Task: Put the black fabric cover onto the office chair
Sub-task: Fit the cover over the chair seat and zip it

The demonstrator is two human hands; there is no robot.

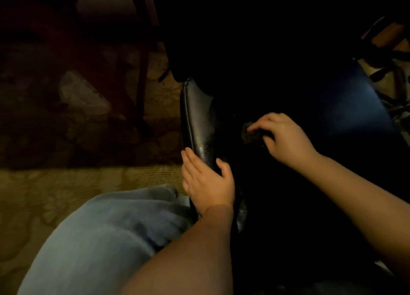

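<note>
The office chair (197, 121) shows as a shiny black leather edge with a piped seam, running down the middle of the dim view. My left hand (207, 181) rests on that edge, fingers straight along its outer side and thumb over the top. The black fabric cover (277, 77) is a dark mass to the right of the edge, its outline lost in shadow. My right hand (281, 137) pinches a small bunched bit of dark fabric (250, 134) with curled fingertips.
A patterned yellowish carpet (66, 190) covers the floor on the left. Dark red furniture legs (140, 77) stand at the upper left. My knee in light blue jeans (106, 234) is at the bottom left. A blue surface (346, 101) and black chair-base parts (397, 73) lie at right.
</note>
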